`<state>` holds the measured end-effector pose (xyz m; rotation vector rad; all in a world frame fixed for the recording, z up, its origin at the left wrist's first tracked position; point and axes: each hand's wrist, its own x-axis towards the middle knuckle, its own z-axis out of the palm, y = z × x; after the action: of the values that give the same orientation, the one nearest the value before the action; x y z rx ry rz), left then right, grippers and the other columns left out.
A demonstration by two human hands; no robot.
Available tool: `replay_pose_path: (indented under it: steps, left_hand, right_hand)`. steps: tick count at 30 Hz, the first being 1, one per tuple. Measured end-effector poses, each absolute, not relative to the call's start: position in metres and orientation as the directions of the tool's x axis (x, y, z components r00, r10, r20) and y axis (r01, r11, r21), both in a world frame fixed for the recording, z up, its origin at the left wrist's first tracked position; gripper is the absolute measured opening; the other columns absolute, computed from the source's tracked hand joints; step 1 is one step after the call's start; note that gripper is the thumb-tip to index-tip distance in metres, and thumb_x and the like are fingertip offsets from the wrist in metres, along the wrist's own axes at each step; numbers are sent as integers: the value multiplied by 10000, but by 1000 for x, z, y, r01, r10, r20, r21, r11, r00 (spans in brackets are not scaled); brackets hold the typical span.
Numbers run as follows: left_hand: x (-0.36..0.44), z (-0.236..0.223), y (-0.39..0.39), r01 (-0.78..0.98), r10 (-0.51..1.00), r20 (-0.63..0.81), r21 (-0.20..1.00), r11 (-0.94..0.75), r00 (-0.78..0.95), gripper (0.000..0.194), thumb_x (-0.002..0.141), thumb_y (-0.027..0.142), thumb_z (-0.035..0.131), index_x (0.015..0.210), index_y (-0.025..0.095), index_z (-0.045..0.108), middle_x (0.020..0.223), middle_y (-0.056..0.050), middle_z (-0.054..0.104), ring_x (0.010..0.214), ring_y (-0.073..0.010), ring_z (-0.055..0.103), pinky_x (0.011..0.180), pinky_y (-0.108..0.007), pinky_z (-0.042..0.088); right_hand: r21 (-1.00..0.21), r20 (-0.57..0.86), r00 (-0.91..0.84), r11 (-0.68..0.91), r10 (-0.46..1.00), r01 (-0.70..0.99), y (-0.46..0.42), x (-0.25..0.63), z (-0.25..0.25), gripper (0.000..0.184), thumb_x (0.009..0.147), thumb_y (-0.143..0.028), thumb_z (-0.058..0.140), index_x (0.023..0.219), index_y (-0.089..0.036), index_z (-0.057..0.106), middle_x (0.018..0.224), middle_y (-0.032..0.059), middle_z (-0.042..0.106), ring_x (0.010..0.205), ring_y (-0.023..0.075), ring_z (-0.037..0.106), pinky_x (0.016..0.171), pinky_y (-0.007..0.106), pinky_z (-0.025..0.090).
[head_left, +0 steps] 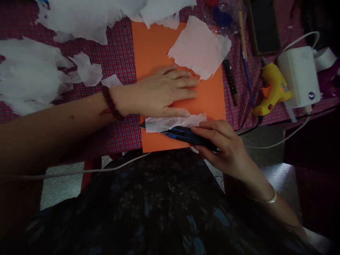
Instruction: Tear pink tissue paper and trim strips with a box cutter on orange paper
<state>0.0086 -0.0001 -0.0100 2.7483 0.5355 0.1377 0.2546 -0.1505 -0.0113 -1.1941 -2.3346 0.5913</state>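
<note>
My left hand (164, 91) lies flat on an orange sheet (154, 46), its fingers stretched to the right. Just below its thumb is a narrow strip of thin white paper (164, 123). My right hand (225, 147) is closed around a blue and black utility knife (183, 134), at the sheet's near edge. The knife points left and lies along the strip's lower side; whether its tip touches the paper I cannot tell. A dark pointed end (142, 125) sticks out left of the strip, the rest of it hidden. A larger torn white piece (199, 49) rests at the sheet's upper right.
Crumpled white paper (29, 74) is heaped on the checked cloth (119, 53) at left, with more at the back. On the right are a paintbrush (247, 74), a yellow glue gun (275, 88), a white box-shaped device (299, 76) and a phone (264, 26). A white cable (106, 170) crosses near my lap.
</note>
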Motion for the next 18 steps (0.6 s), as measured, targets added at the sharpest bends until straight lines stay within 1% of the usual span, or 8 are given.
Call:
replay_pose_path:
  steps: [2, 3, 6, 8, 12, 15, 18]
  left_hand:
    - [6, -6, -2, 394, 426, -12, 406, -825, 905, 537, 1084, 486, 395, 1463, 181, 622, 1643, -80, 498, 1551, -291, 393, 1294, -491, 264]
    - [4, -5, -5, 420, 451, -25, 413, -808, 892, 530, 1088, 474, 387, 1460, 179, 622, 1645, -79, 494, 1543, -290, 401, 1292, -488, 267]
    - [-3, -7, -16, 472, 497, -22, 352, -809, 868, 578, 1088, 495, 415, 1554, 169, 516, 1705, -99, 402, 1578, -316, 340, 1312, -509, 182]
    - [-6, -12, -23, 477, 501, -13, 329, -815, 865, 611, 1078, 506, 441, 1601, 191, 444, 1734, -98, 346, 1608, -324, 282, 1320, -533, 123]
    - [-7, -17, -25, 486, 512, -34, 373, -790, 858, 617, 1036, 475, 505, 1595, 222, 436, 1746, -86, 322, 1620, -345, 246, 1313, -589, 105]
    - [-6, -16, -25, 471, 495, -29, 364, -804, 868, 623, 1045, 447, 483, 1597, 160, 438, 1745, -127, 313, 1619, -351, 248, 1318, -578, 97]
    - [-6, -16, -26, 469, 498, -16, 363, -805, 867, 636, 1044, 440, 487, 1593, 121, 447, 1737, -152, 323, 1615, -367, 259, 1320, -581, 98]
  right_hand:
    - [-556, 196, -527, 537, 827, 635, -151, 255, -11, 534, 945, -207, 704, 1455, -311, 588, 1269, 89, 716, 1143, 300, 696, 972, 501, 586]
    - [-556, 196, -529, 538, 826, 633, -151, 256, -11, 535, 946, -205, 703, 1458, -307, 585, 1264, 91, 715, 1141, 298, 695, 970, 497, 586]
    - [-557, 197, -528, 538, 826, 633, -150, 256, -11, 544, 947, -202, 701, 1465, -312, 578, 1260, 87, 714, 1137, 295, 692, 979, 500, 581]
    - [-555, 202, -526, 539, 826, 633, -150, 255, -11, 550, 943, -200, 704, 1466, -314, 578, 1260, 86, 714, 1139, 298, 689, 987, 506, 576]
    - [-572, 184, -519, 521, 834, 634, -157, 251, -8, 546, 945, -193, 698, 1465, -295, 569, 1277, 101, 704, 1154, 302, 680, 989, 508, 575]
    - [-613, 147, -496, 472, 856, 634, -170, 249, -4, 536, 953, -178, 682, 1463, -289, 561, 1291, 110, 692, 1158, 298, 678, 979, 503, 583]
    - [-636, 104, -472, 423, 875, 645, -184, 252, -2, 503, 958, -172, 678, 1436, -291, 581, 1252, 105, 696, 1127, 280, 687, 945, 471, 598]
